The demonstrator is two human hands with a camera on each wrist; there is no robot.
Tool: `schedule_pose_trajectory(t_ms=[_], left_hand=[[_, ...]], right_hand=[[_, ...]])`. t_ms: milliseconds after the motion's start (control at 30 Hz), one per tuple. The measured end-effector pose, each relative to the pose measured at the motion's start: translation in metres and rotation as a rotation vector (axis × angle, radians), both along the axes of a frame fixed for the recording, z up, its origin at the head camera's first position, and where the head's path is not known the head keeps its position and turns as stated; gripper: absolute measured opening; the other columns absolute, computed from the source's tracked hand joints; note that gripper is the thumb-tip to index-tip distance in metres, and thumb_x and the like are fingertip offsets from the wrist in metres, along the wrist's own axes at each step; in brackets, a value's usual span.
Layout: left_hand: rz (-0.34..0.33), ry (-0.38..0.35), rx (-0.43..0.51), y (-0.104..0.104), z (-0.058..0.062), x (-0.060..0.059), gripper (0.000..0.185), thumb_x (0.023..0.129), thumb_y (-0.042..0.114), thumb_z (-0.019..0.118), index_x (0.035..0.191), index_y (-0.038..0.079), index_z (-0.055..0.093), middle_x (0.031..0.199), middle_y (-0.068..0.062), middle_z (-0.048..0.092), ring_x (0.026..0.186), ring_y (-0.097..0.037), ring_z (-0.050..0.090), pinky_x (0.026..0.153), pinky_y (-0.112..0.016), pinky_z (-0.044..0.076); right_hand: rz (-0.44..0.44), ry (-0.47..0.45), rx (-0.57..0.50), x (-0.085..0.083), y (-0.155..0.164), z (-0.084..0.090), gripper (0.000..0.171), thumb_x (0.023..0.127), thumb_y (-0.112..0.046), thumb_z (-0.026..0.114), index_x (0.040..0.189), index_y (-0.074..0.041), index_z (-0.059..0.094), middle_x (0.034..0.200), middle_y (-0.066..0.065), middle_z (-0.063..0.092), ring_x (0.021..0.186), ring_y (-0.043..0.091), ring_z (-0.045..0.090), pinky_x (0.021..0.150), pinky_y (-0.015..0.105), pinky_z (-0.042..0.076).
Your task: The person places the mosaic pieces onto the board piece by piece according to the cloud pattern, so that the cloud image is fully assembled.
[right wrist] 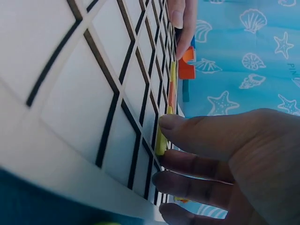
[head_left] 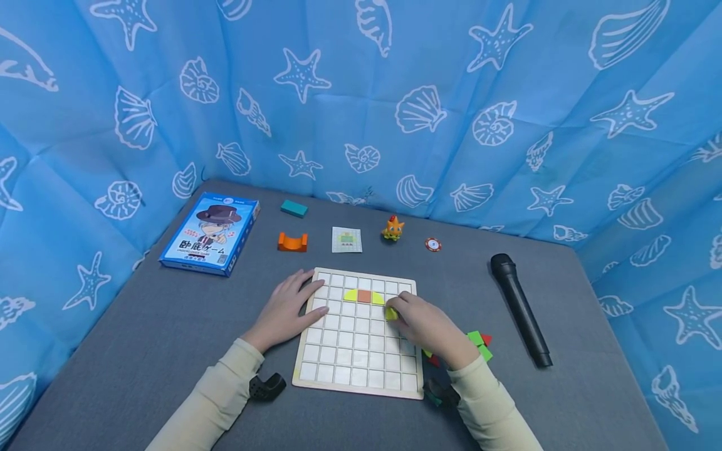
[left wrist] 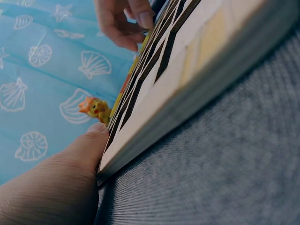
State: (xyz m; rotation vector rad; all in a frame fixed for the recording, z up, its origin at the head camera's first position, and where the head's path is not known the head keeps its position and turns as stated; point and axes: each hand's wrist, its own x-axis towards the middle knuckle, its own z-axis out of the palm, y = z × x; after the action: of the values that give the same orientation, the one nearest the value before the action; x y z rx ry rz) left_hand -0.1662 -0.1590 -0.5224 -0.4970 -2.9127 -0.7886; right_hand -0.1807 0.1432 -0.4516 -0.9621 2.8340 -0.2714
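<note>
A white gridded board point(head_left: 361, 332) lies near the front edge of the grey surface point(head_left: 169, 326). Along its second row sit a yellow piece, an orange piece point(head_left: 364, 295) and another yellow piece. The right hand point(head_left: 425, 326) pinches a yellow tile point(head_left: 391, 314) against a cell by the board's right edge. The left hand point(head_left: 287, 307) rests flat, fingers straight, on the board's left edge. A blue game box point(head_left: 211, 233) with Japanese lettering lies toward the back left corner. A black microphone point(head_left: 520, 308) lies at the right edge. Blue seashell-print cloth point(head_left: 395, 94) hangs behind.
</note>
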Motion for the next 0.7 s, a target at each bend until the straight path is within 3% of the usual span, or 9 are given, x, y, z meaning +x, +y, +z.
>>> schedule_pose_trajectory(t_ms=[167,267,433,700], left_hand=[[0.002,-0.005,0.007,0.001,0.001,0.001,0.064,0.092,0.059,0.050,0.144,0.023,0.045,0.155,-0.006,0.030,0.145,-0.030,0.021,0.112,-0.057,0.023],[0.001,0.003,0.016,0.001,0.001,0.002,0.063,0.092,0.057,0.052,0.144,0.022,0.045,0.155,-0.007,0.031,0.144,-0.031,0.022,0.111,-0.058,0.023],[0.011,-0.014,0.003,0.001,0.002,0.001,0.064,0.092,0.059,0.050,0.144,0.023,0.044,0.155,-0.006,0.030,0.144,-0.030,0.021,0.112,-0.057,0.023],[0.012,-0.032,-0.013,0.002,0.002,0.000,0.066,0.092,0.063,0.046,0.145,0.024,0.043,0.156,-0.005,0.029,0.145,-0.029,0.021,0.112,-0.057,0.023]], right_hand=[[-0.069,0.052,0.009,0.006,0.010,0.005,0.037,0.086,-0.026,0.072,0.118,-0.009,0.063,0.103,0.001,0.063,0.083,0.010,0.056,0.072,0.031,0.051],[-0.121,0.060,0.044,0.011,0.021,0.010,0.033,0.086,-0.028,0.072,0.110,-0.008,0.064,0.095,0.000,0.062,0.077,0.011,0.051,0.066,0.030,0.047],[-0.136,0.003,0.103,0.022,0.038,0.018,0.025,0.083,-0.029,0.075,0.096,-0.010,0.066,0.090,0.000,0.059,0.077,0.014,0.047,0.064,0.032,0.043],[-0.116,-0.074,0.138,0.030,0.048,0.014,0.033,0.078,-0.027,0.080,0.104,-0.012,0.067,0.102,0.001,0.060,0.088,0.016,0.048,0.071,0.036,0.045]])
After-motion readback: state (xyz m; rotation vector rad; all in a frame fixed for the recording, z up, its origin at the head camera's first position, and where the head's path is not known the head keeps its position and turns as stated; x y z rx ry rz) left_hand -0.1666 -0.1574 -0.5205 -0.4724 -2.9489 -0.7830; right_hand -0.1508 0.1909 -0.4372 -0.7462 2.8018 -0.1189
